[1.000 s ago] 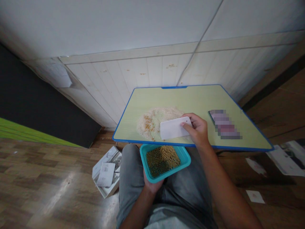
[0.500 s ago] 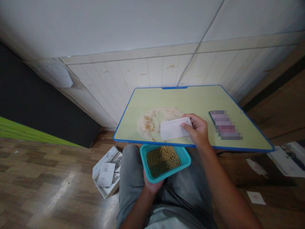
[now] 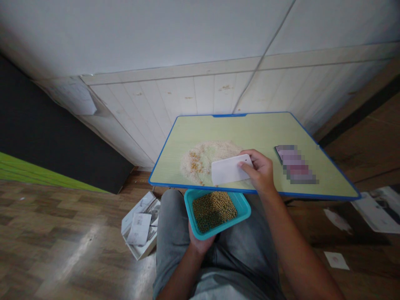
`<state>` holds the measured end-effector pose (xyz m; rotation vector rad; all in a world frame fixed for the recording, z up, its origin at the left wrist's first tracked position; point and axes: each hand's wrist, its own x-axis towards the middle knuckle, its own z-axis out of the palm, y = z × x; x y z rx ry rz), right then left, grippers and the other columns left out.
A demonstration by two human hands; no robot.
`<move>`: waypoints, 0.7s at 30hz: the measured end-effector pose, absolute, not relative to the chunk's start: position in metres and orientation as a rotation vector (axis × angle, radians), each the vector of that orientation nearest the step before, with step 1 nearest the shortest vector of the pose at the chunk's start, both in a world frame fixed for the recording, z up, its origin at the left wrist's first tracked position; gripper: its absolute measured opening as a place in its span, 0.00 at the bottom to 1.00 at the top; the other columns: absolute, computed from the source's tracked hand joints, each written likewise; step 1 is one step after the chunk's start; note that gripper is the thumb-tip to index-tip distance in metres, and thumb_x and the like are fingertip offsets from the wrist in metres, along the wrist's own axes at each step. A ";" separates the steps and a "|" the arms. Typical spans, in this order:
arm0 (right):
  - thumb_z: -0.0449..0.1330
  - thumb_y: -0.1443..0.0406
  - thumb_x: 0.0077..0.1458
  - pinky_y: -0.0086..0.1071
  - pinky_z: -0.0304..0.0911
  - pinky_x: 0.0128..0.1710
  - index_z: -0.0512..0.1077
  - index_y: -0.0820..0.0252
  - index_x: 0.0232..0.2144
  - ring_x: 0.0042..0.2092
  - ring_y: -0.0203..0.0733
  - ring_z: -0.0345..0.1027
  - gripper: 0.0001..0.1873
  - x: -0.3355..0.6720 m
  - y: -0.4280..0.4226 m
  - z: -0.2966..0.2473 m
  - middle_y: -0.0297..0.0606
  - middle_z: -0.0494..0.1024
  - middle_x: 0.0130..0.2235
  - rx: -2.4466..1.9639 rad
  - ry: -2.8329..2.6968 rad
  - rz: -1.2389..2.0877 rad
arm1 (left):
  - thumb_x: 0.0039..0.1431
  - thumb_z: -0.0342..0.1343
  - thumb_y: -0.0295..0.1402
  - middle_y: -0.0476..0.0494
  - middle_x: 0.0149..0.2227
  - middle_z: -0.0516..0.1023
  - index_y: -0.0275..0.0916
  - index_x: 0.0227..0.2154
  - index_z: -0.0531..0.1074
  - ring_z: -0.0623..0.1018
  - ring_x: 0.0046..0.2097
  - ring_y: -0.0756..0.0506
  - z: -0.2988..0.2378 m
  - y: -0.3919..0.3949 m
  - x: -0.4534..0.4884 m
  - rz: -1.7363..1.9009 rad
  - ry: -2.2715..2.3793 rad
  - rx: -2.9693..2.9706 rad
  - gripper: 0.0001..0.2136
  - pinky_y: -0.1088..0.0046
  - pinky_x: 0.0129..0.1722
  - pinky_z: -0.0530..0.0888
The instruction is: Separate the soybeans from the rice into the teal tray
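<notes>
One white card is in the right hand. The thumb lies flat on top and the other fingers curl behind, so they have its right end pinched between them. The card tips a little, over the near part of the yellow-green tabletop with the blue edge. I can't tell if the card touches the top.

Behind the card and past its left end is a loose patch of pale grains, like rice. Orange-yellow bits lie in its left part, and a few more lie near the blue edge.

The left hand is under a blue-green tub. Most of its fingers are hidden, so I can't tell how far open they are. The tub is just below the near edge of the tabletop, over the grey trousers. Inside it, dark greenish beans are on the left and tan beans are on the right, and they touch in the middle.

To the right of the right hand, a flat thing like a phone lies on the tabletop, with its front blurred into squares. On the wooden floor, left of the trousers, is a white box with a white packet on it. A grey cord runs down the white wall behind
</notes>
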<state>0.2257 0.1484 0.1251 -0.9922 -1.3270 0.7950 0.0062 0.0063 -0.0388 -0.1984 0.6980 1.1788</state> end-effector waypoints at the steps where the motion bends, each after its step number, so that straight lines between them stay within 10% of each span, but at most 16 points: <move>1: 0.69 0.58 0.48 0.34 0.63 0.30 0.80 0.55 0.33 0.29 0.39 0.68 0.10 0.226 0.148 0.126 0.31 0.79 0.29 -0.995 -1.325 0.797 | 0.80 0.41 0.46 0.47 0.64 0.88 0.52 0.65 0.82 0.73 0.77 0.35 -0.041 0.006 0.006 1.182 0.696 -0.191 0.26 0.39 0.81 0.61; 21: 0.72 0.58 0.56 0.32 0.70 0.31 0.82 0.55 0.39 0.32 0.40 0.75 0.11 0.225 0.147 0.119 0.35 0.84 0.34 -0.923 -1.441 0.887 | 0.80 0.41 0.46 0.50 0.64 0.88 0.54 0.67 0.81 0.73 0.77 0.37 -0.042 0.005 0.006 1.173 0.663 -0.135 0.26 0.43 0.82 0.56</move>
